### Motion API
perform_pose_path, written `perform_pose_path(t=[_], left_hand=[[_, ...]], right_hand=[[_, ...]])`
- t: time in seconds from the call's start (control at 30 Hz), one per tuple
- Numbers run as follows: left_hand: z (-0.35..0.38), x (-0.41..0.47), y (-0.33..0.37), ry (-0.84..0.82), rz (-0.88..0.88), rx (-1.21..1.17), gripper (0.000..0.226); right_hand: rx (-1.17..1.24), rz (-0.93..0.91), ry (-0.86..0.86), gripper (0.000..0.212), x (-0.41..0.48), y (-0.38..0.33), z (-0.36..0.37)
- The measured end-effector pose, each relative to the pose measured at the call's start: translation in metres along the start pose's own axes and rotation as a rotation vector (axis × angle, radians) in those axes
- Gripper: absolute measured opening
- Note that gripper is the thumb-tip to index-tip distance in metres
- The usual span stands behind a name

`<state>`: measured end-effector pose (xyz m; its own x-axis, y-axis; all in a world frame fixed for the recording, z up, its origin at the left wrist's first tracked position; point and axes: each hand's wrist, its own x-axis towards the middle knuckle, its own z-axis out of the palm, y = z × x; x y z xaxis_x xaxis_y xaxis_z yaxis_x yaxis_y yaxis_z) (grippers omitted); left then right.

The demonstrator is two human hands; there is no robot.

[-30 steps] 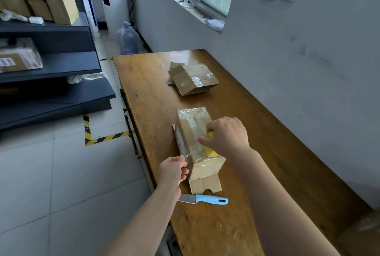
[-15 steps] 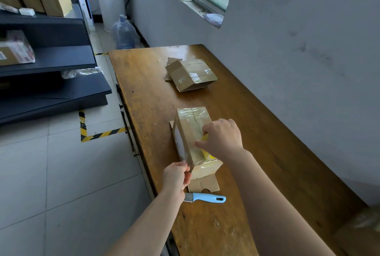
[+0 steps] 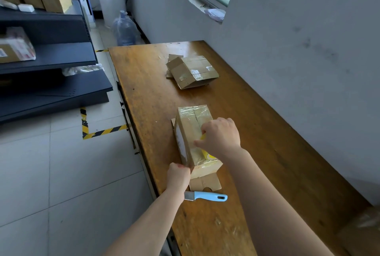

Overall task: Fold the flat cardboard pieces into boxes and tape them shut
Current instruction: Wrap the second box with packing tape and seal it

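Near box (image 3: pixel 192 132) mostly taped, near flap open; right hand (image 3: pixel 220 135) gripping tape roll (image 3: pixel 206 151), left hand (image 3: pixel 178 175) pinching corner (far box (image 3: pixel 193 70) unfinished)

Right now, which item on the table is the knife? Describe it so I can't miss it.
On the wooden table, look at the near edge, just below the box being taped. The knife lies flat there, the only thing with a light blue handle.

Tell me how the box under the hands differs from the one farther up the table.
The near box is gripped by both hands, right hand on top, left hand at its near corner; the far box lies untouched. The near box stands squared up; the far box looks flatter, one end flap loose. Both are brown cardboard with shiny clear tape, on the wooden table.
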<state>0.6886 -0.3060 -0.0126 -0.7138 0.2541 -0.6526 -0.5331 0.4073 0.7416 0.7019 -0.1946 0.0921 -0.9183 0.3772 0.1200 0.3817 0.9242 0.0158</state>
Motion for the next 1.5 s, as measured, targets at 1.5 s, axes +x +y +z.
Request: perform_pose_path(t=[1.5], left_hand=[[0.017, 0.014, 0.039, -0.126, 0.446, 0.168, 0.041]], right_hand=[[0.466, 0.446, -0.045, 0.057, -0.007, 0.078, -0.002]])
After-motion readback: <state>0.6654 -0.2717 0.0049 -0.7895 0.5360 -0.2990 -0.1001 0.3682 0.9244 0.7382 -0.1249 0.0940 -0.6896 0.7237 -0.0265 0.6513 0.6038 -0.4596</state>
